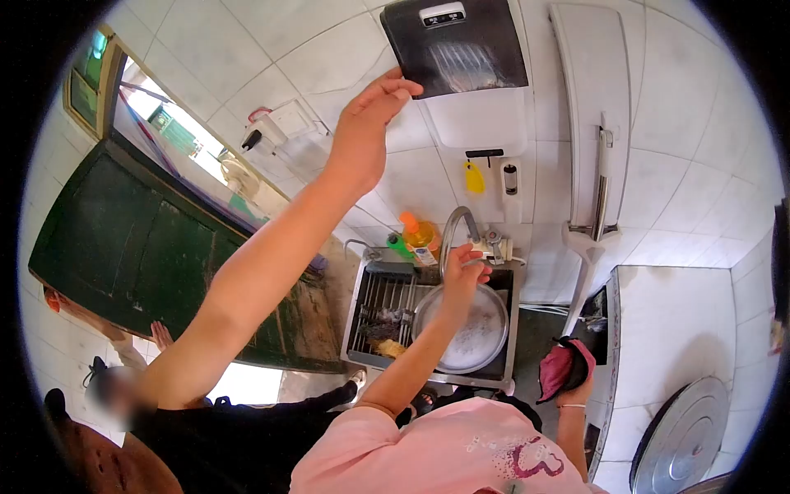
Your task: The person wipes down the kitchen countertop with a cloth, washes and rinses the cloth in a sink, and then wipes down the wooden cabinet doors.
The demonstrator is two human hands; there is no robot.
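My left hand [465, 265] is raised over the sink, fingers apart, beside the curved steel faucet [455, 226]; whether it touches the tap is unclear. Below it, a round metal basin [485, 333] with whitish contents sits in the sink [512, 362]. At my right side, my right hand [578, 391] is closed on a dark pink cloth item with black edging [555, 370], whose exact kind I cannot make out. From the left, another person's hand [378, 103] reaches to the edge of a dark-fronted wall unit [485, 41], fingers partly bent.
A drying rack [391, 288] holds a yellow cloth [388, 347]. An orange bottle [421, 239] stands behind the sink. A white appliance [597, 99] hangs on the wall. To the right are a tiled counter [671, 309] and round lid [687, 436]. A person's hand [162, 335] rests by a green door [164, 247].
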